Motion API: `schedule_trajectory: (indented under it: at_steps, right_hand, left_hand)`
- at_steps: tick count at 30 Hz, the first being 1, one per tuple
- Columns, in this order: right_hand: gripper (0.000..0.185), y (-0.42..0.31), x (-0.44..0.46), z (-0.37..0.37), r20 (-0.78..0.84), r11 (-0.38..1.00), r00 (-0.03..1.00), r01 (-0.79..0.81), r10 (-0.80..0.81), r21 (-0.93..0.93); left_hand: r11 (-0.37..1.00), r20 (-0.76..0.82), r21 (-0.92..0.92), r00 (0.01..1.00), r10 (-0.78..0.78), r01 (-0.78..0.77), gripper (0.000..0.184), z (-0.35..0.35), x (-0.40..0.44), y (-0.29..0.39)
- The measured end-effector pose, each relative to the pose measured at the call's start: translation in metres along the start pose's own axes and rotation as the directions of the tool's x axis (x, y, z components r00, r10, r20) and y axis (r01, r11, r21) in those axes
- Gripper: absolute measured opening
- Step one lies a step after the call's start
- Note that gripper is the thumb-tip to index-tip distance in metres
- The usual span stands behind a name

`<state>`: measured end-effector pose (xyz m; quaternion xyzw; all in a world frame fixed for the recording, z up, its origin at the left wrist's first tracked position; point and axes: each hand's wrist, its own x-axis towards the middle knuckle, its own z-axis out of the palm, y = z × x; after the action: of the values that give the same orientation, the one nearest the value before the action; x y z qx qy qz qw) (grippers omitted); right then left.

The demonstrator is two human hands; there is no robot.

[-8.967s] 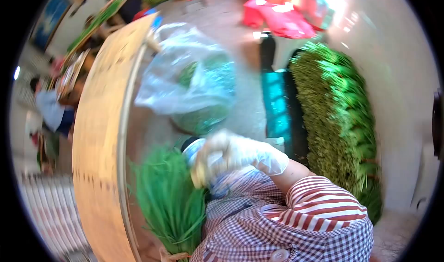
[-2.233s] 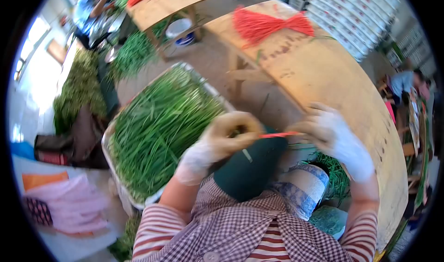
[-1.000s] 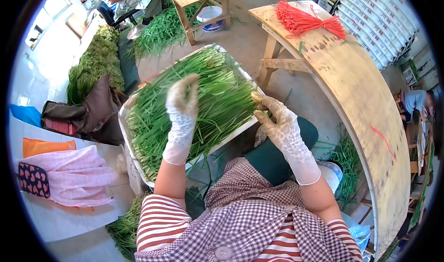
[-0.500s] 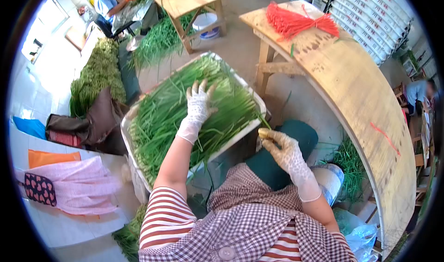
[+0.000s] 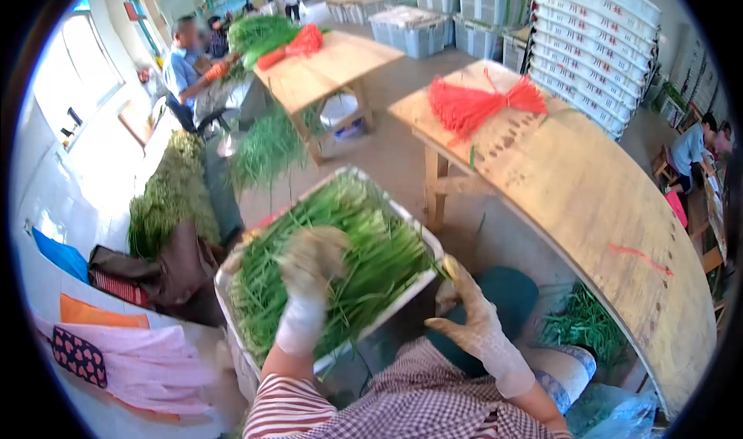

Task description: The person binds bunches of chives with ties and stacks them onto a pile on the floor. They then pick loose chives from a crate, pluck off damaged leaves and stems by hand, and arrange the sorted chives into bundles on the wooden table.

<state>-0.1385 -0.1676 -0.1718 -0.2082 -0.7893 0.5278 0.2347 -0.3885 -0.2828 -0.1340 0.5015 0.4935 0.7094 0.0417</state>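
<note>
I've got the L hand (image 5: 309, 265) low over the long greens (image 5: 375, 253) in the white tub (image 5: 418, 231), in front of me. A sec ago its fingers were spread; now it's a blur, so I can't tell if it has a grip on any. The R hand (image 5: 478, 327) is by the tub's near corner, finger & thumb wider apart than they were. I see nothing held in it, so it looks let go. For now, the greens lie loose in the tub w/ no tie that I can see.

On the R side, the wood table (image 5: 573, 199) has a bunch of red strings (image 5: 472, 102) & 1 red strip (image 5: 642, 259). A person (image 5: 182, 71) in blue sits far off, upper L.
</note>
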Motion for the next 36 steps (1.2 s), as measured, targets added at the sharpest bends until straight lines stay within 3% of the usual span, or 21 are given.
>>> schedule_trajectory:
  at_steps: [1, 3, 5, 7, 8, 10, 12, 13, 15, 18, 20, 21, 22, 24, 26, 28, 30, 31, 32, 34, 36]
  right_hand:
    - [0.103, -0.021, 0.002, 0.004, 0.023, 0.996, 0.997, 0.075, -0.076, 0.049]
    - [0.076, -0.040, -0.004, -0.003, 0.240, 0.983, 0.967, 0.041, -0.083, 0.177]
    - [0.038, -0.049, -0.017, -0.022, 0.347, 0.991, 0.928, 0.132, -0.133, 0.025]
    - [0.031, -0.042, -0.042, -0.054, 0.298, 0.912, 0.954, 0.141, -0.021, -0.386]
    - [0.034, -0.040, -0.057, -0.064, 0.079, 0.930, 0.996, 0.001, 0.030, -0.368]
    - [0.027, 0.003, -0.097, -0.102, -0.255, 0.871, 0.928, -0.349, 0.270, -0.346]
    - [0.029, 0.047, -0.125, -0.138, -0.451, 0.664, 0.838, -0.528, 0.306, -0.530]
    - [0.031, 0.100, -0.151, -0.158, -0.382, 0.461, 0.923, -0.322, -0.040, -0.827]
    - [0.036, 0.122, -0.164, -0.169, -0.392, 0.224, 0.898, -0.431, 0.198, -0.874]
    - [0.044, 0.109, -0.138, -0.149, -0.377, 0.444, 0.911, -0.411, 0.168, -0.796]
    - [0.039, 0.067, -0.098, -0.111, -0.362, 0.718, 0.907, -0.398, 0.215, -0.571]
    - [0.036, 0.045, -0.080, -0.089, -0.339, 0.839, 0.892, -0.415, 0.298, -0.353]
    - [0.034, 0.047, -0.069, -0.072, -0.226, 0.893, 0.949, -0.291, 0.222, -0.343]
    - [0.050, 0.004, -0.034, -0.040, -0.027, 0.807, 0.811, -0.584, 0.584, -0.080]
    - [0.050, 0.026, -0.018, 0.001, -0.010, 0.835, 0.909, -0.378, 0.416, 0.400]
    - [0.039, 0.050, -0.010, 0.022, 0.202, 0.440, 0.843, -0.446, 0.498, 0.779]
    - [0.035, 0.052, -0.007, 0.023, 0.195, 0.463, 0.877, -0.407, 0.439, 0.788]
    - [0.035, 0.051, -0.006, 0.023, 0.190, 0.473, 0.891, -0.387, 0.412, 0.792]
    - [0.035, 0.050, -0.006, 0.022, 0.173, 0.523, 0.895, -0.387, 0.411, 0.759]
    - [0.036, 0.051, -0.009, 0.014, 0.142, 0.621, 0.904, -0.385, 0.404, 0.683]
    - [0.035, 0.054, -0.012, 0.010, 0.108, 0.719, 0.933, -0.335, 0.343, 0.609]
  left_hand:
    - [0.908, 0.250, 0.321, 0.901, -0.355, 0.268, 0.035, 0.017, -0.038, 0.019]
    - [0.801, 0.669, -0.192, 0.673, -0.316, 0.567, 0.038, 0.064, -0.076, 0.044]
    - [0.871, 0.710, -0.428, 0.685, 0.159, 0.241, 0.040, 0.097, -0.082, 0.054]
    - [0.900, 0.648, -0.373, 0.757, 0.078, 0.227, 0.041, 0.096, -0.090, 0.060]
    - [0.918, 0.623, -0.315, 0.782, 0.009, 0.240, 0.040, 0.088, -0.095, 0.057]
    - [0.951, 0.442, 0.232, 0.848, -0.292, 0.206, 0.035, 0.067, -0.120, 0.022]
    - [0.732, 0.236, 0.678, 0.927, -0.293, 0.059, 0.032, 0.022, -0.157, -0.048]
    - [0.574, 0.183, 0.817, 0.922, -0.340, 0.050, 0.030, 0.005, -0.161, -0.067]
    - [0.318, 0.146, 0.948, 0.900, -0.411, -0.008, 0.027, -0.018, -0.166, -0.093]
    - [0.245, 0.199, 0.962, 0.923, -0.328, -0.121, 0.020, -0.036, -0.165, -0.118]
    - [0.425, -0.021, 0.891, 0.947, -0.319, 0.163, 0.016, -0.021, -0.149, -0.108]
    - [0.677, -0.290, 0.353, 0.763, -0.577, 0.646, 0.020, -0.017, -0.164, -0.126]
    - [0.607, -0.118, -0.029, 0.600, -0.791, 0.794, 0.023, 0.001, -0.135, -0.080]
    - [0.499, -0.003, -0.078, 0.501, -0.866, 0.863, 0.021, 0.027, -0.120, -0.044]
    - [0.521, 0.143, -0.118, 0.533, -0.834, 0.846, 0.021, 0.050, -0.123, -0.026]
    - [0.650, 0.506, 0.271, 0.470, -0.724, 0.710, 0.019, 0.057, -0.112, -0.014]
    - [0.765, 0.560, 0.363, 0.531, -0.636, 0.532, 0.019, 0.047, -0.089, -0.026]
    - [0.911, 0.490, 0.363, 0.871, -0.009, -0.195, 0.021, 0.035, -0.110, -0.097]
    - [0.801, 0.168, 0.306, 0.798, -0.578, 0.515, 0.028, 0.031, -0.088, -0.095]
    - [0.441, 0.018, 0.881, 0.916, -0.400, 0.175, 0.044, -0.003, -0.062, -0.164]
    - [0.152, 0.010, 0.986, 0.880, -0.475, 0.070, 0.047, -0.011, -0.041, -0.184]
